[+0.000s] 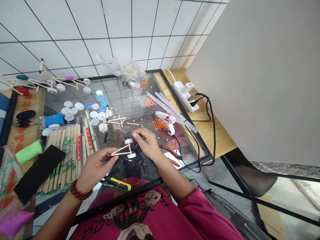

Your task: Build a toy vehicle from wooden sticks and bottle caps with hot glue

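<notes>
Head view: over the glass table, the left hand pinches the stick ends of a small stick frame while the right hand grips its far end by the two white caps; how the caps are fixed is probably too small to tell. A glue gun lies just beyond, chopstick packs to the left.

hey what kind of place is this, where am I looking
Probably a hobby craft bench against a tiled wall: a glass tabletop littered with a glue gun, packs of chopsticks and white plastic caps, with finished stick models nearby.
</notes>
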The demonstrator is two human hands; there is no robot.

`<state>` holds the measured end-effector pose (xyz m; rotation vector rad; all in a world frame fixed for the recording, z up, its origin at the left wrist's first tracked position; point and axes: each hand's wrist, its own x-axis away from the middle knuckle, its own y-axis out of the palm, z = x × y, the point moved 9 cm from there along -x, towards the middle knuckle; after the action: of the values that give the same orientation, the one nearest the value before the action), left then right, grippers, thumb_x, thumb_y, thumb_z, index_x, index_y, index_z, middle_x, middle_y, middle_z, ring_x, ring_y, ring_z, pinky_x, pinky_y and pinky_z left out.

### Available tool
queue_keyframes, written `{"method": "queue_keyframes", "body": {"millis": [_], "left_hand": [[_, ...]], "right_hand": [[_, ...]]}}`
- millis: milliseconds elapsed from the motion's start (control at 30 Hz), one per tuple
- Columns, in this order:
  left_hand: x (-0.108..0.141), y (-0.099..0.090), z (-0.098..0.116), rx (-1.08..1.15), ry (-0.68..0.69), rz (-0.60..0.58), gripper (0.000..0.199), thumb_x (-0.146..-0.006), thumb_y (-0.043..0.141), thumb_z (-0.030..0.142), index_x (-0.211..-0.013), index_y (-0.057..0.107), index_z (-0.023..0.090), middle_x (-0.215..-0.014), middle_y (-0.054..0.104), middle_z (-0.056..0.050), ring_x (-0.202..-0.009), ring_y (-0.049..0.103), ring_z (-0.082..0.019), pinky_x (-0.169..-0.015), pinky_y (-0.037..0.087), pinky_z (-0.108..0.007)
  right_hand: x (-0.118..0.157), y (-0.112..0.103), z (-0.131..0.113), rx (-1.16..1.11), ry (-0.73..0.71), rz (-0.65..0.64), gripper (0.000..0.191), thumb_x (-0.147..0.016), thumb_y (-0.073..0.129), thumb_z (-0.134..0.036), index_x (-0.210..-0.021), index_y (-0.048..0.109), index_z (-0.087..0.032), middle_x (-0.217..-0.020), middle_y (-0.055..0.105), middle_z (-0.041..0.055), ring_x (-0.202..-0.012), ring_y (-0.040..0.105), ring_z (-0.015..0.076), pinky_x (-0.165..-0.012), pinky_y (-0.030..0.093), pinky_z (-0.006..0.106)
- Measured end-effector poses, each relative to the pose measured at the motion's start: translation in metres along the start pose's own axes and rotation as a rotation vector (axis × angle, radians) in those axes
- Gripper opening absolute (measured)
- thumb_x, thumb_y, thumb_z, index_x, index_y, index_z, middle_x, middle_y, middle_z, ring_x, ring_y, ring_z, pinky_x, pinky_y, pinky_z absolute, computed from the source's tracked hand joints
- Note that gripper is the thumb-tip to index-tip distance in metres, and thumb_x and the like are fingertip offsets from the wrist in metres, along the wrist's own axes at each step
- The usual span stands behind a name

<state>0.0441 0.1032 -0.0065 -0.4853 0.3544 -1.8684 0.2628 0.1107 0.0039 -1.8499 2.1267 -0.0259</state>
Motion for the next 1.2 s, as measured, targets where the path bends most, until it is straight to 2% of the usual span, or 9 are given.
{"method": "queue_keyframes", "body": {"millis": [133,267,433,567,733,900,1000,1067,1200], "left_hand": [[0.002,-0.004,0.012,-0.144,0.198,0.078,0.020,-0.092,0.068,0.038,-0.100,0.080,0.024,-0.096,0.082,-0.008,-0.081,0.076,-0.021,-0.077,0.062,-0.031],[0.008,-0.003,0.024,-0.154,0.362,0.134,0.016,-0.096,0.064,0.029,-0.100,0.079,0.025,-0.094,0.081,-0.007,-0.086,0.077,-0.020,-0.078,0.062,-0.028],[0.021,-0.001,0.038,-0.141,0.492,0.219,0.014,-0.096,0.062,0.019,-0.096,0.076,0.025,-0.085,0.079,-0.005,-0.076,0.076,-0.018,-0.070,0.061,-0.025],[0.030,0.004,0.046,-0.221,0.583,0.203,0.022,-0.096,0.056,0.013,-0.102,0.073,0.025,-0.087,0.078,-0.006,-0.076,0.076,-0.019,-0.069,0.061,-0.026],[0.036,0.001,0.052,-0.300,0.643,0.230,0.029,-0.093,0.050,0.009,-0.109,0.068,0.026,-0.091,0.078,-0.006,-0.078,0.077,-0.020,-0.070,0.062,-0.027],[0.036,-0.001,0.060,-0.354,0.679,0.249,0.030,-0.096,0.045,0.011,-0.110,0.067,0.024,-0.090,0.078,-0.006,-0.077,0.076,-0.019,-0.069,0.060,-0.026],[0.035,-0.005,0.063,-0.365,0.668,0.296,0.028,-0.102,0.041,0.016,-0.106,0.068,0.024,-0.088,0.078,-0.005,-0.075,0.075,-0.017,-0.069,0.060,-0.024],[0.033,-0.006,0.062,-0.374,0.644,0.316,0.031,-0.105,0.038,0.018,-0.101,0.069,0.024,-0.085,0.077,-0.004,-0.072,0.074,-0.015,-0.069,0.059,-0.023],[0.026,0.001,0.057,-0.422,0.615,0.282,0.034,-0.104,0.041,0.017,-0.095,0.073,0.024,-0.082,0.076,-0.003,-0.070,0.072,-0.014,-0.070,0.060,-0.020]], "right_hand": [[0.004,0.003,-0.011,0.086,-0.079,-0.002,0.023,-0.103,0.058,-0.033,-0.091,0.074,-0.023,-0.090,0.077,0.0059,-0.086,0.072,0.0193,-0.083,0.056,0.034],[0.013,0.016,-0.027,0.177,-0.253,-0.057,0.014,-0.101,0.060,-0.028,-0.101,0.074,-0.025,-0.095,0.078,0.0076,-0.092,0.074,0.0217,-0.084,0.059,0.036],[0.031,0.039,-0.047,0.280,-0.469,-0.192,0.012,-0.097,0.065,-0.028,-0.107,0.071,-0.027,-0.094,0.077,0.0067,-0.084,0.072,0.0235,-0.075,0.057,0.040],[0.038,0.050,-0.055,0.288,-0.510,-0.273,0.013,-0.096,0.063,-0.024,-0.107,0.068,-0.027,-0.092,0.076,0.0057,-0.080,0.070,0.0238,-0.071,0.055,0.041],[0.039,0.054,-0.060,0.315,-0.533,-0.295,0.011,-0.095,0.061,-0.023,-0.104,0.067,-0.027,-0.088,0.075,0.0062,-0.075,0.068,0.0254,-0.065,0.055,0.043],[0.040,0.056,-0.056,0.328,-0.521,-0.317,0.011,-0.093,0.065,-0.021,-0.103,0.067,-0.026,-0.090,0.075,0.0076,-0.077,0.069,0.0252,-0.069,0.060,0.043],[0.041,0.057,-0.058,0.358,-0.593,-0.287,0.009,-0.098,0.062,-0.027,-0.103,0.068,-0.022,-0.091,0.075,0.0088,-0.079,0.070,0.0237,-0.071,0.061,0.040],[0.042,0.057,-0.061,0.398,-0.657,-0.249,0.017,-0.103,0.055,-0.030,-0.099,0.068,-0.019,-0.091,0.074,0.0088,-0.081,0.069,0.0218,-0.072,0.060,0.037],[0.040,0.060,-0.058,0.472,-0.691,-0.216,0.025,-0.106,0.053,-0.031,-0.091,0.068,-0.019,-0.088,0.072,0.0069,-0.081,0.069,0.0189,-0.075,0.059,0.033]]}}
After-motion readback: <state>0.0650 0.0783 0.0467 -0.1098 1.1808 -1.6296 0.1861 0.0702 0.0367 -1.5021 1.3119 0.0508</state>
